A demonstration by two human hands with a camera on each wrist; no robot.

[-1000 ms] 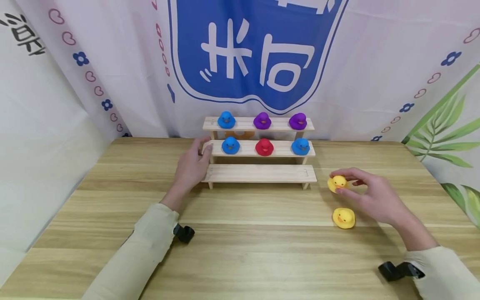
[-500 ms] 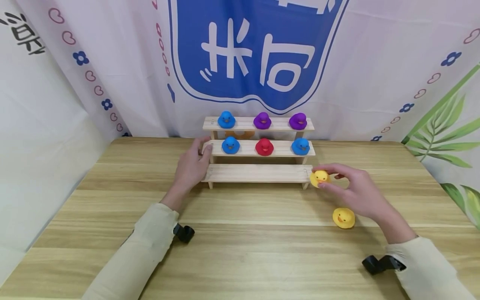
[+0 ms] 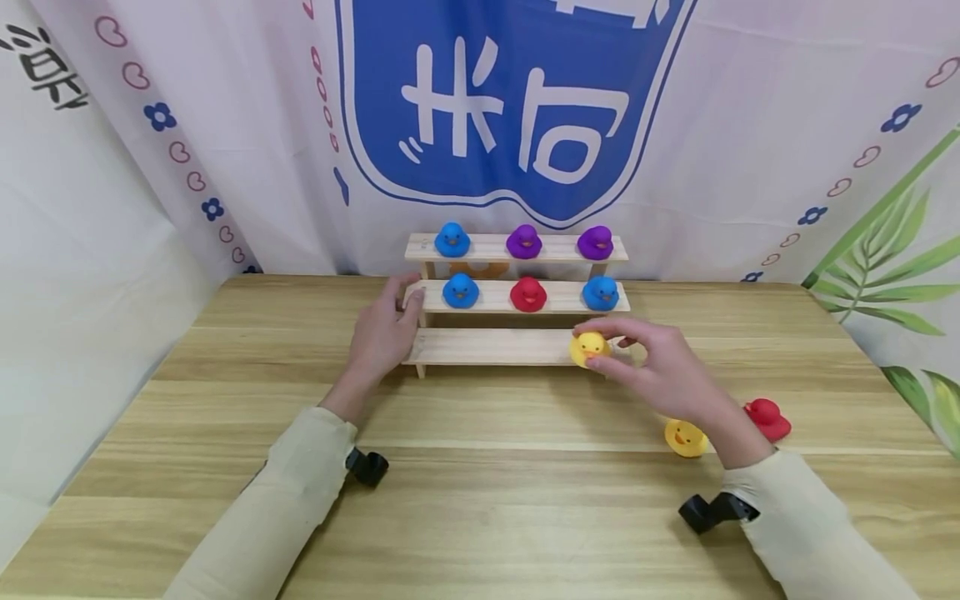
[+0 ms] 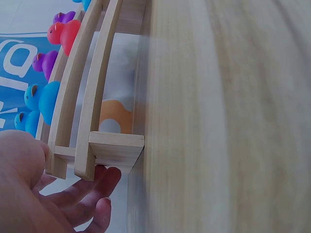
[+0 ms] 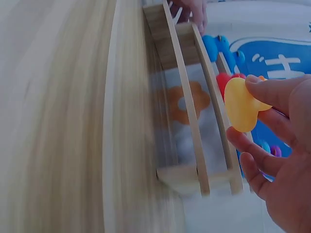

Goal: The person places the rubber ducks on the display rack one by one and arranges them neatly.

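Note:
A three-tier wooden display stand stands at the back of the table. At its left end my left hand grips the edge near the middle tier; in the left wrist view its curled fingers lie around the end of the stand. My right hand pinches a yellow rubber duck between thumb and fingers, over the right part of the bottom tier. In the right wrist view the duck appears held off the wood. Whether it touches the tier cannot be told from the head view.
On the middle tier sit blue, red and blue ducks; the top tier holds one blue and two purple ducks. Another yellow duck and a red duck lie by my right forearm. A printed curtain hangs behind.
My right hand has carried the yellow duck leftward from the table beside the stand to over the bottom tier. A red duck has come into view by the right wrist. The left hand stays put.

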